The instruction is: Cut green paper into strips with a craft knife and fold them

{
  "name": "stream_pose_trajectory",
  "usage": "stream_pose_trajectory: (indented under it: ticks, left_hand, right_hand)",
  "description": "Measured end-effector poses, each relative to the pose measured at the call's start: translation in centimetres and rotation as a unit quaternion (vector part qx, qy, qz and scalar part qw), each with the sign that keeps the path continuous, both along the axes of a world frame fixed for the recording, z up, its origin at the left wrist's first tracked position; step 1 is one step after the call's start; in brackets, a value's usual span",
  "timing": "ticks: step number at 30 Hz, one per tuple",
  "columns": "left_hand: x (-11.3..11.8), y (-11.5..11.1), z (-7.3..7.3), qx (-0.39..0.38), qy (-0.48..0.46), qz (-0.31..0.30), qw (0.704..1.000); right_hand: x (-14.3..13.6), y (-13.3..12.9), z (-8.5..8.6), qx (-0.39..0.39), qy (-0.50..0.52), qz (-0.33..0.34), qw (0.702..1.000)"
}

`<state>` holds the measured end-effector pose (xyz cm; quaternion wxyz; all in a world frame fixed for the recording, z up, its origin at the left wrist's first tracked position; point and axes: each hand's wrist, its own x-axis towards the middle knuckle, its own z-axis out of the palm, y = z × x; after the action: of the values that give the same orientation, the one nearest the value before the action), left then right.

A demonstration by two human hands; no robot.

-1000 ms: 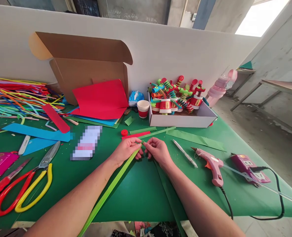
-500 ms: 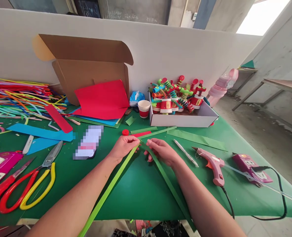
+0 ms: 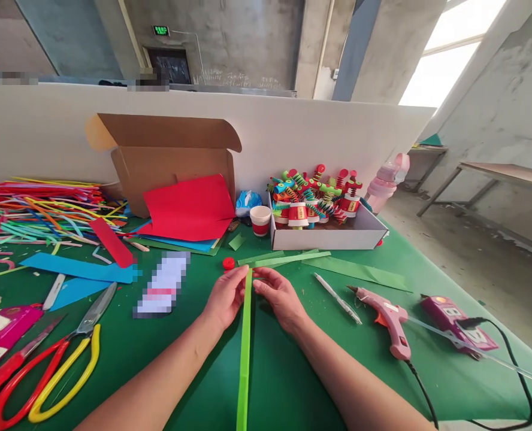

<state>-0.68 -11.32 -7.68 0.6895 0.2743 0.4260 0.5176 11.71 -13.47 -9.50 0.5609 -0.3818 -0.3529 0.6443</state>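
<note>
A long light green paper strip [image 3: 245,353] runs from between my hands down toward the near table edge. My left hand [image 3: 226,298] pinches its far end between thumb and fingers. Close on the right, my right hand [image 3: 280,297] has its thumb and fingers curled around another green strip [image 3: 293,258], which points off to the right; its fingertips are near the top of the long strip. Just beyond my left hand lies a small red paper roll [image 3: 228,263]. A wide green strip [image 3: 360,272] rests to the right.
On the left are scissors [image 3: 88,332], blue strips [image 3: 79,267], a phone [image 3: 162,284] and pipe cleaners [image 3: 45,209]. Behind stand a cardboard box [image 3: 171,161], cups [image 3: 260,220] and a white box of paper figures [image 3: 329,238]. A pen [image 3: 338,298] and glue gun [image 3: 389,320] lie right.
The view has tilted up. The light green strip swung from slanting left to nearly straight down, and the darker strip that hung from my right hand no longer slants down to the right.
</note>
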Motion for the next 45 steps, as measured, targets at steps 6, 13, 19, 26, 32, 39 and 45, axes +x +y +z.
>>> stream_pose_trajectory:
  ticks: [6, 13, 19, 26, 32, 39, 45]
  left_hand:
    - [1.5, -1.5, 0.1, 0.018, 0.013, 0.004, 1.000]
    - [1.8, -1.6, 0.0, 0.031, 0.034, 0.006, 0.999]
    - [1.7, -1.6, -0.2, 0.042, 0.040, -0.012, 0.998]
    - [1.6, -1.5, -0.2, 0.051, 0.049, -0.016, 0.997]
    - [1.4, -1.4, -0.4, 0.050, 0.054, -0.037, 0.997]
    - [0.7, -0.7, -0.6, 0.074, 0.073, -0.016, 0.994]
    - [0.3, -0.4, -0.7, 0.097, 0.107, -0.008, 0.989]
  right_hand:
    - [-0.3, 0.0, -0.1, -0.036, 0.004, -0.046, 0.998]
    - [-0.1, 0.2, -0.1, -0.025, 0.046, -0.078, 0.996]
    - [-0.1, 0.3, 0.0, -0.034, 0.042, -0.088, 0.995]
    - [-0.2, 0.1, 0.8, -0.031, 0.025, -0.091, 0.995]
    - [-0.1, 0.1, 0.9, -0.033, -0.010, -0.090, 0.995]
    - [0.1, 0.1, 0.6, -0.025, -0.075, -0.089, 0.993]
    - [0.3, 0.2, 0.5, -0.029, -0.111, -0.081, 0.990]
